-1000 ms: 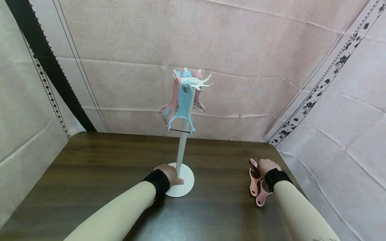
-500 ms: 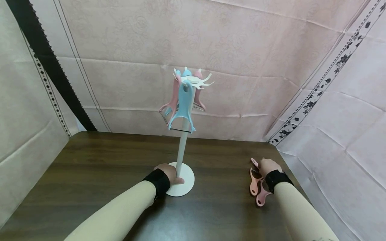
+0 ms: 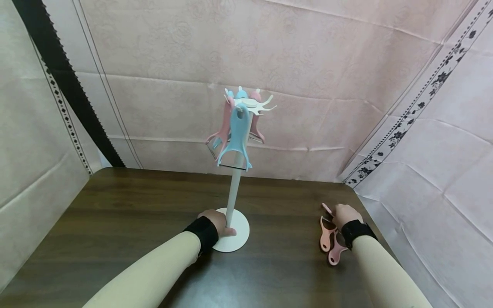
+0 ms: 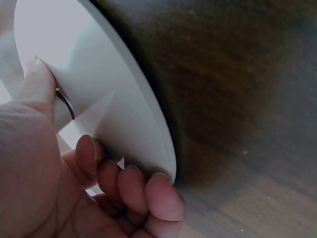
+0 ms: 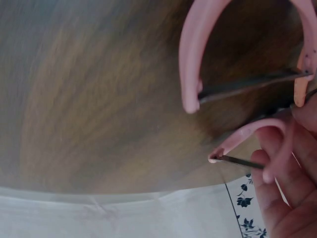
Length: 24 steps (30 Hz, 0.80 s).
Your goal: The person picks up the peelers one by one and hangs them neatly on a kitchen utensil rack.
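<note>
The left hand point(image 3: 215, 222) grips the stand point(image 3: 233, 194); the right hand point(image 3: 345, 215) pinches a peeler point(image 5: 246, 132), likely light, stiff, safest held behind the blade point(image 5: 241, 161) beside its fingers point(image 5: 267, 198).

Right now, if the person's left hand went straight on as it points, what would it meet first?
Probably the slim white upright pole on the round white base, just ahead of the left hand; hand and pole may already touch, but the head view leaves any gap unclear.
</note>
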### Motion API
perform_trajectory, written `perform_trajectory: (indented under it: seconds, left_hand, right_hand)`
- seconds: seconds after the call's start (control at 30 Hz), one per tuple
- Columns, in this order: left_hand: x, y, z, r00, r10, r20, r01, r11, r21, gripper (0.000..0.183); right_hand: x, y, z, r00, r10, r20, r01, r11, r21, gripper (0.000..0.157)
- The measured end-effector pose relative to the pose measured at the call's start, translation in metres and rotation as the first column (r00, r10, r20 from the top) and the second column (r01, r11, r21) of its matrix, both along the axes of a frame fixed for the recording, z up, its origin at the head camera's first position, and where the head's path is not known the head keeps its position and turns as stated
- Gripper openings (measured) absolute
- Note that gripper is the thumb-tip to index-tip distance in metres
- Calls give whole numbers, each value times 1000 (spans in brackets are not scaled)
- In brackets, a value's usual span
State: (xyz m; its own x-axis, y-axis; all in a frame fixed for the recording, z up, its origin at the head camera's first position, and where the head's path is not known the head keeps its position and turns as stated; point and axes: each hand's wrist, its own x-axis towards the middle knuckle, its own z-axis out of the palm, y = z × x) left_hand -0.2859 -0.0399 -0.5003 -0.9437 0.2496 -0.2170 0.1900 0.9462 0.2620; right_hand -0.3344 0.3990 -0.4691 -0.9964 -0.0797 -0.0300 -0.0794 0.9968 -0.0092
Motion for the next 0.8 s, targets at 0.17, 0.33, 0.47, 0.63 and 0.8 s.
perform_trajectory:
  seconds: [0.17,0.33,0.47,0.63,0.8]
  left_hand:
    - [3,0,5,1000,-6,-7,6,1000,-4,49]
    - [4,0,8,1000,-7,-4,7,1000,-5,50]
    - [2,0,6,1000,-11,-8,11,1000,-14,51]
    - [-1,0,2,1000,-11,-9,11,1000,-17,51]
    - [-1,0,3,1000,-13,-2,13,1000,-13,51]
  right_hand:
    - [2,2,1,999,-30,24,31,997,-64,11]
    - [2,0,5,998,-42,-39,39,996,-80,4]
    - [-5,-9,16,979,-57,-197,29,989,-143,3]
    - [-14,-31,43,931,-68,-358,-30,965,-261,12]
    - [-18,-54,60,911,-30,-411,-120,935,-334,15]
